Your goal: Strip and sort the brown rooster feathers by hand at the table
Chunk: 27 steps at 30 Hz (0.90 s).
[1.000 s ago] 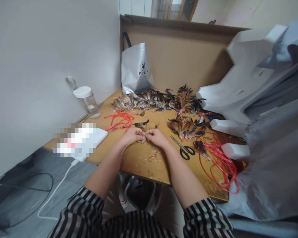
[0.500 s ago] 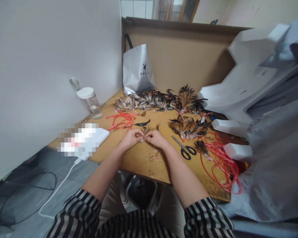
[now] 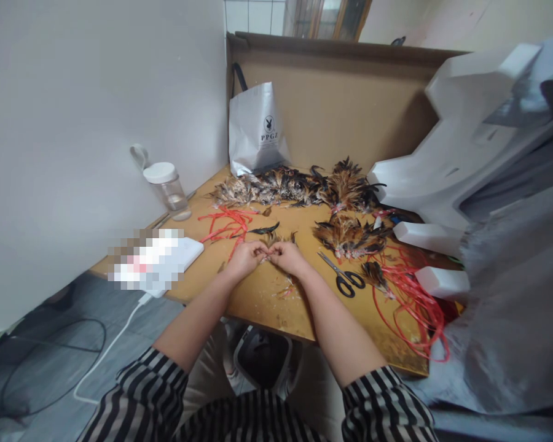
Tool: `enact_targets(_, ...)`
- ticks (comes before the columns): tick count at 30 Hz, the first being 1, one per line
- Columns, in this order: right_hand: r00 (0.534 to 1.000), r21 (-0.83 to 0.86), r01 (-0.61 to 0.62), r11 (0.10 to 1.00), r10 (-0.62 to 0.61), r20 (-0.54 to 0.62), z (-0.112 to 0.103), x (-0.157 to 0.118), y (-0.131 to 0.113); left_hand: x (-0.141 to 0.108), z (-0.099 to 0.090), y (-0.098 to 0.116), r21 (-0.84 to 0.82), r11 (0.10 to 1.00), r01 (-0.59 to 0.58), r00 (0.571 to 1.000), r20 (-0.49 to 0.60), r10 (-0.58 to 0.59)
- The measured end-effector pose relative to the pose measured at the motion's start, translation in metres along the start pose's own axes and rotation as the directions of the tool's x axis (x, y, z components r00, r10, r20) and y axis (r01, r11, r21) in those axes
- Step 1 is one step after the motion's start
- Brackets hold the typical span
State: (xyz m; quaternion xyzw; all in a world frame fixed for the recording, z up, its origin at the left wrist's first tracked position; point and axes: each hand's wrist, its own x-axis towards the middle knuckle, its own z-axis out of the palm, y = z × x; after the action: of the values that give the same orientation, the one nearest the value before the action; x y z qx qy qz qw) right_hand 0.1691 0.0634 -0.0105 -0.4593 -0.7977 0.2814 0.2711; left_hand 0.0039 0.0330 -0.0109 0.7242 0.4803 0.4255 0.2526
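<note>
My left hand (image 3: 247, 258) and my right hand (image 3: 286, 256) meet over the middle of the wooden table (image 3: 258, 301). Both are closed, fingertips pinched together at the base of a small feather bundle (image 3: 281, 236). Its brown tips fan out beyond my fingers; the pinched ends are mostly hidden. Just past my left hand lies a single dark feather (image 3: 265, 230), near some red plastic strips (image 3: 225, 224). To the right of my right hand rest scissors (image 3: 343, 275) with black handles, slightly spread. Feather scraps (image 3: 288, 287) lie in front of my hands.
Feather bunches (image 3: 350, 236) and a long feather row (image 3: 281, 184) lie toward the back. Red strips (image 3: 415, 294) tangle at right beside white foam (image 3: 442, 282). A bottle (image 3: 168, 190), a white device (image 3: 184, 255) and a silver bag (image 3: 255, 129) stand around. Below is a bin (image 3: 263, 359).
My hands stay at the same spot, with fingertips drawn slightly closer together on the feather bundle. Nothing else on the table has visibly moved.
</note>
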Motion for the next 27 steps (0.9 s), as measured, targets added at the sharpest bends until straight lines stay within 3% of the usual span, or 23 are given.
enact_targets(6,0.999,-0.011,-0.023,1.000,0.023,0.026,-0.001,0.000,-0.001,0.000,0.001,-0.005,-0.100,0.993,0.060,0.997,0.055,-0.054)
enact_targets(10,0.999,-0.022,-0.030,0.999,0.031,0.024,-0.001,0.001,-0.002,0.001,0.003,-0.007,-0.129,0.991,0.038,0.998,0.054,-0.031)
enact_targets(27,0.998,-0.046,-0.061,0.997,0.062,0.000,0.002,0.005,-0.001,-0.001,0.000,0.005,-0.049,0.998,-0.032,0.999,0.001,0.032)
